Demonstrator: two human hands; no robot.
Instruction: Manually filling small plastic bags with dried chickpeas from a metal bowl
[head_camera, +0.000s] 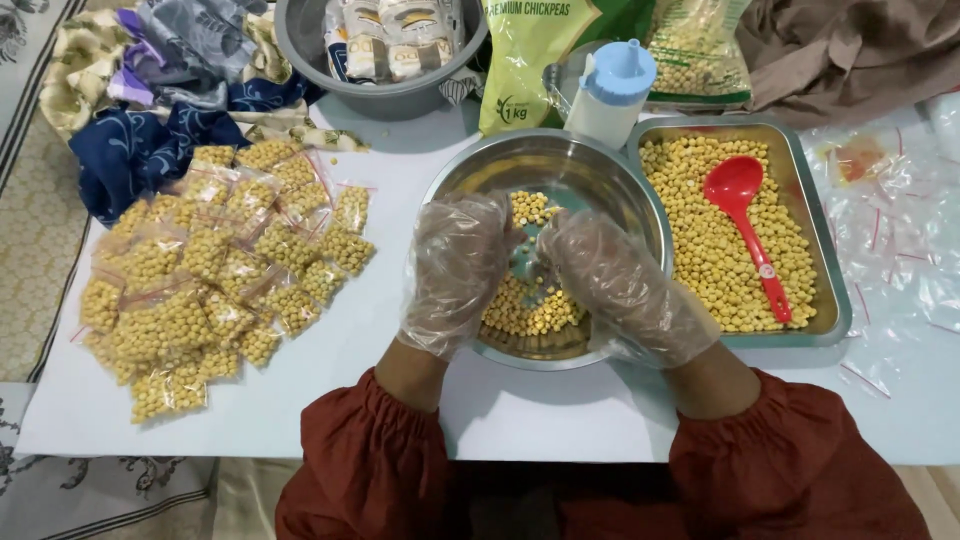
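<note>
Hovering hands: the left hand (455, 272) and the right hand (622, 288), both in clear plastic gloves, are meeting over the steel bowl (610, 180), fingertips nearly touching.
Grip: fingers are curling inward around something small between them; I cannot tell what it is or whether either hand is truly gripping it.
Bowl: it is sitting at the middle of the white table (400, 400), holding a shallow layer of chickpeas (530, 310), partly covered by the hands.
Packages behind: a tall green bag (525, 60) is standing upright at the far edge, its top cut off; a second bag (700, 50) of chickpeas is leaning to its right.
Bottle: a white bottle (610, 95) with a pale blue cap is standing between bowl and bags.
Small packets: a heap of filled clear packets (215, 270) is lying to the left.
Tray: a steel tray (835, 300) of chickpeas is touching the bowl's right side.
Spoon: a red spoon (745, 220) is lying in the tray, its long axis running away from the person, bowl end far, handle near.
Empty bags: clear bags (890, 220) are lying at the right, hard to make out.
</note>
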